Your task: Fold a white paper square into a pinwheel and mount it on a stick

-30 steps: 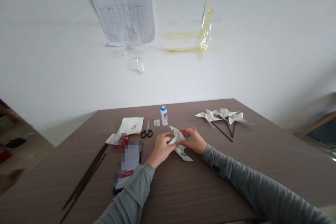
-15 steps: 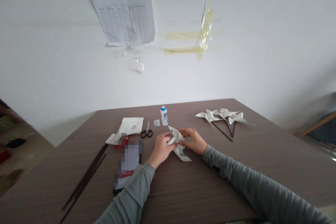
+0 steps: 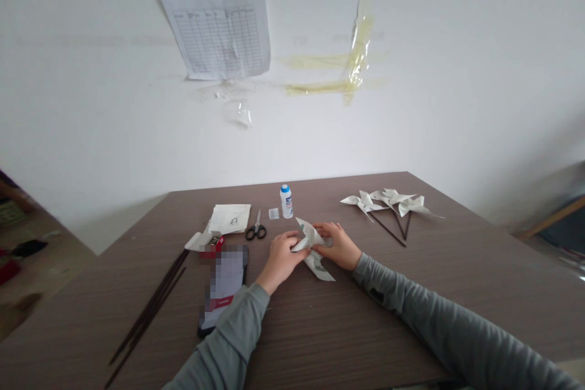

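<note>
A paper pinwheel (image 3: 319,266) made of printed sheet is held between my two hands just above the table, its pointed blades sticking out up and down. My left hand (image 3: 283,259) grips it from the left, fingers curled round a blade. From the right, my right hand (image 3: 340,247) pinches it close to the centre. The fingers partly cover the middle of the pinwheel. Beyond my hands stands a white glue bottle (image 3: 286,204) with a blue cap, and scissors (image 3: 256,228) with black handles lie left of it.
Finished-looking pinwheels on dark sticks (image 3: 388,228) lie at the back right. On the left are a stack of paper squares (image 3: 231,219), a small red box (image 3: 214,245), a phone (image 3: 226,286) and several loose dark sticks (image 3: 146,311). A wall rises behind the table (image 3: 365,341).
The pinwheel has shifted very slightly between my fingers, its upper blade tilting a little to the right. Both hands stay in nearly the same place.
</note>
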The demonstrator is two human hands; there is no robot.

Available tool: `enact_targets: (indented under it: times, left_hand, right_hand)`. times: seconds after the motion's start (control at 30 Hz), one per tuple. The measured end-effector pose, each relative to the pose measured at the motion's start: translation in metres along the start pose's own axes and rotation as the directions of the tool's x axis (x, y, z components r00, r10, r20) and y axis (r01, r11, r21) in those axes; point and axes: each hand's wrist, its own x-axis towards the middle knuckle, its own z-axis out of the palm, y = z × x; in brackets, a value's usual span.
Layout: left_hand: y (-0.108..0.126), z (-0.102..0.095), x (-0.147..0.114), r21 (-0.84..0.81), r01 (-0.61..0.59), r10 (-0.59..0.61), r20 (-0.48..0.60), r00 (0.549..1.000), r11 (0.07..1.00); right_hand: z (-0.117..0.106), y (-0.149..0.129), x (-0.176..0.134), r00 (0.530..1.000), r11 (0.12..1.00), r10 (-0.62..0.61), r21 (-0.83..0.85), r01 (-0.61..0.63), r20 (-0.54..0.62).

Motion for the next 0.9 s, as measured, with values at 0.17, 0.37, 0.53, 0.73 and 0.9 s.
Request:
enact_targets:
  times: [0.17,0.37,0.53,0.73,0.9]
  left_hand:
    - [0.003,-0.008,-0.001,0.004,0.066,-0.066,0.048,0.997,0.998]
    - [0.008,-0.011,0.000,0.020,0.096,-0.097,0.049,0.994,0.995]
    - [0.015,-0.013,-0.004,0.031,0.092,-0.093,0.043,0.995,0.995]
    - [0.025,-0.025,-0.016,0.128,0.035,-0.034,-0.012,0.999,0.991]
    - [0.032,-0.044,-0.029,0.259,-0.044,0.062,-0.061,0.996,0.965]
  right_hand:
    - [-0.002,0.002,0.000,1.000,0.998,0.022,-0.060,-0.023,-0.011]
    - [-0.004,0.001,-0.001,0.999,0.999,0.023,-0.030,-0.022,0.025]
    - [-0.003,0.001,-0.001,1.000,0.999,0.028,0.015,-0.028,0.007]
    - [-0.001,0.008,-0.001,0.999,0.999,0.041,-0.009,-0.041,0.002]
    - [0.000,0.014,-0.002,1.000,1.000,0.020,-0.006,-0.020,-0.001]
